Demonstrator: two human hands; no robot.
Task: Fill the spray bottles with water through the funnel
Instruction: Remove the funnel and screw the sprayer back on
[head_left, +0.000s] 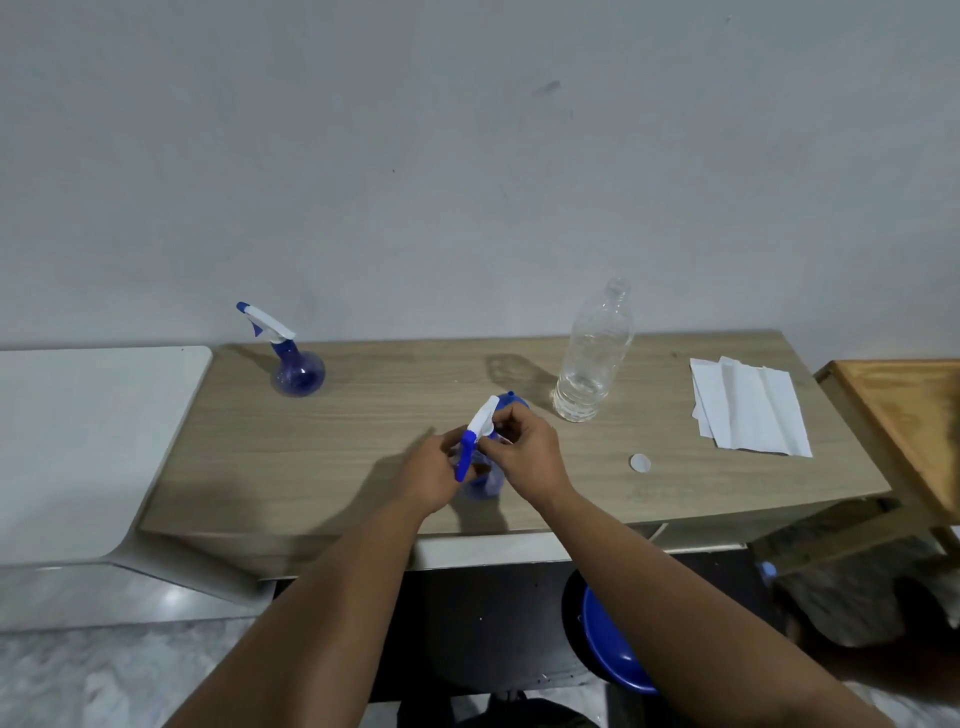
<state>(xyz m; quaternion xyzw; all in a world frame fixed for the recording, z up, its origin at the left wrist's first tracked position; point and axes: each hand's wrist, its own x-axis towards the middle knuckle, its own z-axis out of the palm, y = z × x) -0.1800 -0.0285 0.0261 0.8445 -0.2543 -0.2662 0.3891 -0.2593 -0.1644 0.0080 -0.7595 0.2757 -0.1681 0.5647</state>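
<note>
A blue spray bottle (485, 480) stands near the front middle of the wooden table (322, 457). My left hand (434, 475) grips its body and neck from the left. My right hand (524, 449) pinches the white and blue spray head (480, 423) at the bottle's neck. A blue funnel (511, 401) peeks out just behind my right hand, mostly hidden. A second blue spray bottle (296, 364) with its head on stands at the back left. A clear plastic water bottle (595, 358), uncapped and holding a little water, stands at the back right.
A small white cap (640, 462) lies on the table right of my hands. White paper towels (748, 410) lie at the far right. A white surface (88, 441) adjoins on the left, a wooden frame (904, 421) on the right, a blue stool (613, 649) below.
</note>
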